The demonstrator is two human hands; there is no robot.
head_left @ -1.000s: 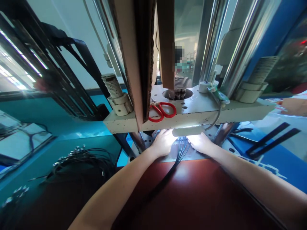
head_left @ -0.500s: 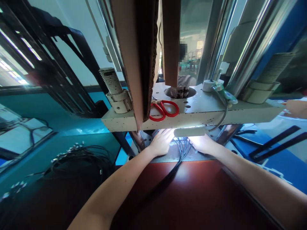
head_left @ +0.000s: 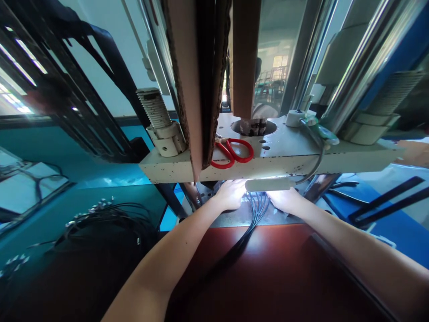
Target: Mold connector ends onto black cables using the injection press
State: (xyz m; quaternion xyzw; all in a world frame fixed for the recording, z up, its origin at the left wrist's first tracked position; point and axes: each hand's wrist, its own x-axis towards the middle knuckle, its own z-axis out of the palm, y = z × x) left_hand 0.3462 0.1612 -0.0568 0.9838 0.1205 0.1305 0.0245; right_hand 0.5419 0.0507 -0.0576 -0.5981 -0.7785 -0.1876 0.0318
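Note:
Both my hands reach in under the pale beam (head_left: 288, 163) of a press-like machine. My left hand (head_left: 232, 195) is left of a fan of thin black cables (head_left: 254, 219), its fingers washed out by bright light and partly hidden. Just right of the cables is my right hand (head_left: 284, 200), with its fingers hidden behind a white bar lamp (head_left: 268, 185). The cable ends go out of sight beneath the lamp, between the hands. Toward me the cables gather into one bundle over a reddish-brown surface (head_left: 268, 268). Whether either hand grips anything cannot be seen.
Red-handled scissors (head_left: 244, 151) rest on the beam beside an upright cardboard sheet (head_left: 197, 89). At left lies a coil of black cables (head_left: 110, 214) with shiny ends. Threaded posts (head_left: 156, 112) rise from the beam. Another person's hand (head_left: 415, 153) is blurred at far right.
The view has shifted slightly, so the machine sits a little further right. My left hand is slightly further in under the beam. The right hand stays almost in place by the cables.

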